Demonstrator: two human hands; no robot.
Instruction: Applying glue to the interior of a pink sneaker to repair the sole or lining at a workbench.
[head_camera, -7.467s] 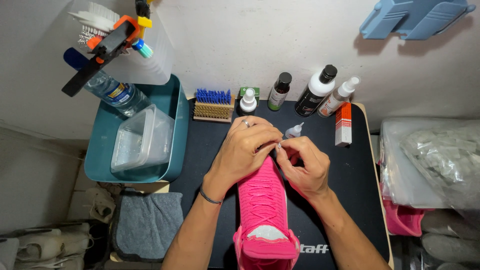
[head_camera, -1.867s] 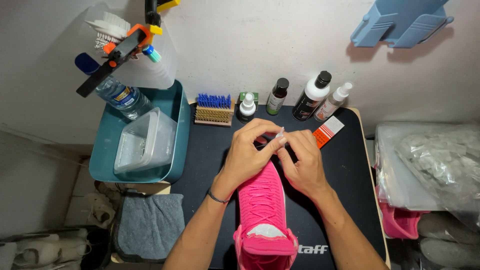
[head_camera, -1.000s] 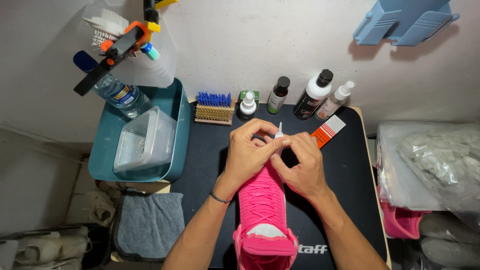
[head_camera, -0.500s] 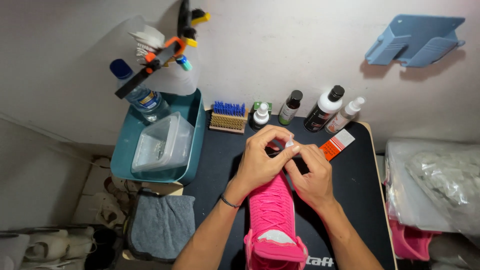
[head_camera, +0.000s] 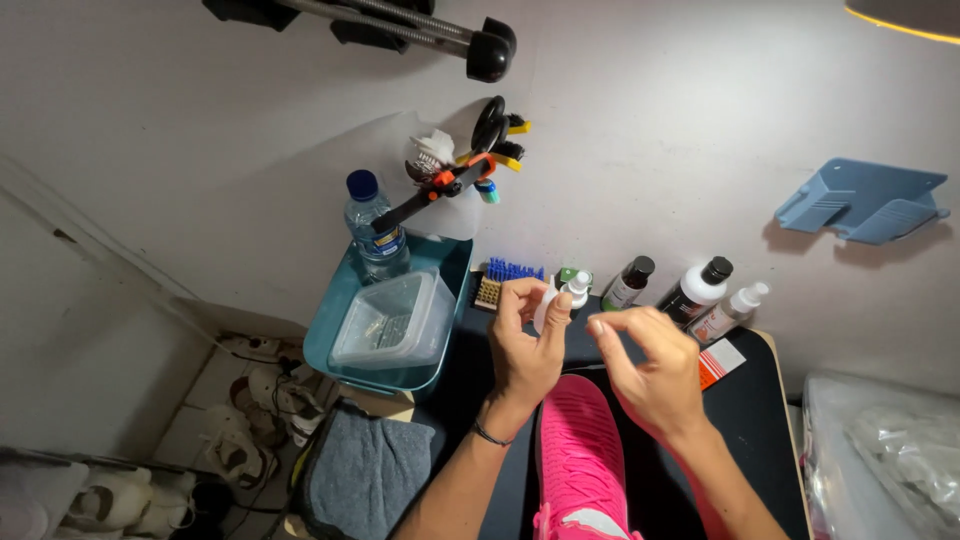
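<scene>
My left hand (head_camera: 522, 350) is raised above the black mat (head_camera: 745, 425) and is shut on a small white dropper bottle (head_camera: 545, 304), pinched between thumb and fingers. My right hand (head_camera: 652, 375) hovers just right of it, fingers loosely curled and apart, with nothing visible in them. Below both hands a bright pink shoe (head_camera: 580, 455) lies on the mat, toe pointing away from me; neither hand touches it.
Along the wall stand a blue-bristled brush (head_camera: 505, 280), a small white bottle (head_camera: 577, 288), two dark bottles (head_camera: 630, 283) (head_camera: 697, 290), a spray bottle (head_camera: 735, 305) and an orange-white box (head_camera: 718, 362). Left: a teal basin (head_camera: 345, 330) with a clear tub (head_camera: 392, 320) and a water bottle (head_camera: 372, 225); a grey towel (head_camera: 360, 480).
Both hands have lifted off the pink shoe's toe and parted. The left hand now holds the small white bottle up. The camera has tilted upward and left.
</scene>
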